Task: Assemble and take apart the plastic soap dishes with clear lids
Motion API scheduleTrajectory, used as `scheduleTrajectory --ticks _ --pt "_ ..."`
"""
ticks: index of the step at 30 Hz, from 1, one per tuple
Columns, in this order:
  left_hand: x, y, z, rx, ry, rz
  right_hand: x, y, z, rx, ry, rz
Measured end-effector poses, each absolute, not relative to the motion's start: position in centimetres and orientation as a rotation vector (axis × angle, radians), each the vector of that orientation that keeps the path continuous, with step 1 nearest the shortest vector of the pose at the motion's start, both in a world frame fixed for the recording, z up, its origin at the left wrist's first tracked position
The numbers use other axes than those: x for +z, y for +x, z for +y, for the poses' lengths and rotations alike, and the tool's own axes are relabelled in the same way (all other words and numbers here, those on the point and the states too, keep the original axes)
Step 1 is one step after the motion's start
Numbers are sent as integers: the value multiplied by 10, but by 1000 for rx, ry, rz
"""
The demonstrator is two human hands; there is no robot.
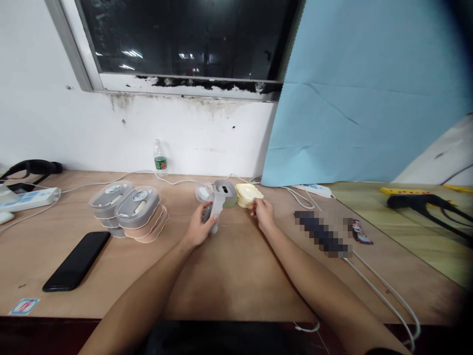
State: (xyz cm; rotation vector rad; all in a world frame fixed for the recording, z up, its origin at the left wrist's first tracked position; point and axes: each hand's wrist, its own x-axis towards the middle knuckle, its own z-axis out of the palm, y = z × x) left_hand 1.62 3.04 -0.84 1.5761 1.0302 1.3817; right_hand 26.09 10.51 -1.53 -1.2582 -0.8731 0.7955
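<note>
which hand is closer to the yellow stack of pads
Right. The right hand has its fingertips at the near edge of the yellow stack. The left hand is off to its left, closed around a grey device, clear of the stack.

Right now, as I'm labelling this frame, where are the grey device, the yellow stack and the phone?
grey device (218,201), head view, upper part of its body.
yellow stack (247,193), head view, middle of top piece.
phone (76,261), head view, middle of its dark screen.
</note>
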Motion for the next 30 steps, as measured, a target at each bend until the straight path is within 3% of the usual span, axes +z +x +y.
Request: scheduleTrajectory --ticks 3,8,14,18,23,30 --pt "-4 16 27 1358 1603 989 -17 261 105 766 -1272 -1089" --pt "1 17 22 1372 1650 984 -16 254 89 365 -1261 -1509" --pt "-6 16 25 1526 1591 1054 -9 210 47 77 -749 -2192" --pt "-12 14 31 1612 1620 959 -11 192 44 -39 -552 -2309" --pt "-14 10 36 1608 1704 951 8 210 74 -177 -838 -2044" --pt "-14 7 33 1380 1909 1126 51 240 130 -278 -1113 -2247"
